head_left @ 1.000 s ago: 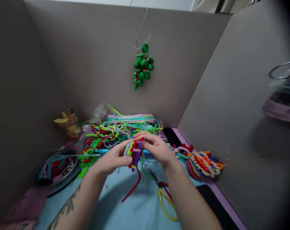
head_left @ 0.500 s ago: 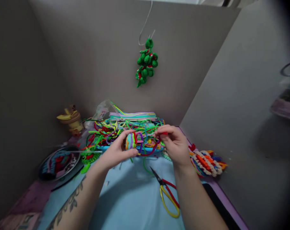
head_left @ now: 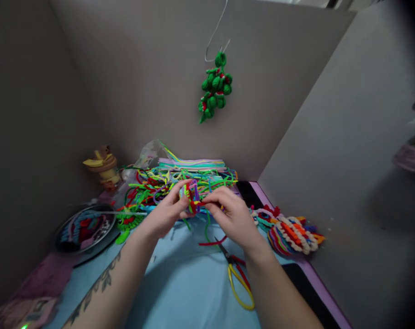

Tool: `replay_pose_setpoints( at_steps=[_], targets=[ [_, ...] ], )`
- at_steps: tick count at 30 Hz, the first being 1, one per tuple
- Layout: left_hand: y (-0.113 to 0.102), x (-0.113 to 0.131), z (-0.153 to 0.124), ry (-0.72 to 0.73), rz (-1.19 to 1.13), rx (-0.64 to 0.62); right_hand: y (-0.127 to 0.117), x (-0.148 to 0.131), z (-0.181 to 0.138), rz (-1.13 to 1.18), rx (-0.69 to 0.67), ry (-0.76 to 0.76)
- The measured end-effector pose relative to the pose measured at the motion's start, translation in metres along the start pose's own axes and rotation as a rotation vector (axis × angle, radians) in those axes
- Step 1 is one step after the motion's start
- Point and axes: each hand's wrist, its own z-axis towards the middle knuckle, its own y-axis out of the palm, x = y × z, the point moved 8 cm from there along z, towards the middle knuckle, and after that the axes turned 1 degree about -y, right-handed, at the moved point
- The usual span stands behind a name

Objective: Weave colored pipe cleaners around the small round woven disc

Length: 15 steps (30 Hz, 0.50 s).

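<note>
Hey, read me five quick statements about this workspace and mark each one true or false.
1. The left hand holds a multicoloured piece. True.
2. The right hand is gripping the scissors. False: the scissors lie on the blue surface, while the right hand pinches a red strand.
3. A green ornament hangs above the hands in the picture. True.
4. The orange-and-cream piece lies left of both hands. False: the orange-and-cream piece lies to their right.
5. The scissors have yellow and red handles. True.

One left hand [head_left: 167,211], one right hand [head_left: 231,217] — one multicoloured piece [head_left: 190,200], one pair scissors [head_left: 230,259], one hanging green ornament [head_left: 216,84].
</note>
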Motion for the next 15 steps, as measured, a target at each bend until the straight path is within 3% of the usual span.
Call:
replay_pose_setpoints(
  at_steps=[8,15],
  targets=[
    [0.003,0.016,-0.001,0.168,0.060,-0.064,0.007,0.005,0.000,-0.044,-0.041,0.022],
    [-0.004,0.029,-0.008,0.188,0.366,0.050,0.006,0.002,-0.001,-0.095,-0.035,-0.002]
  ],
)
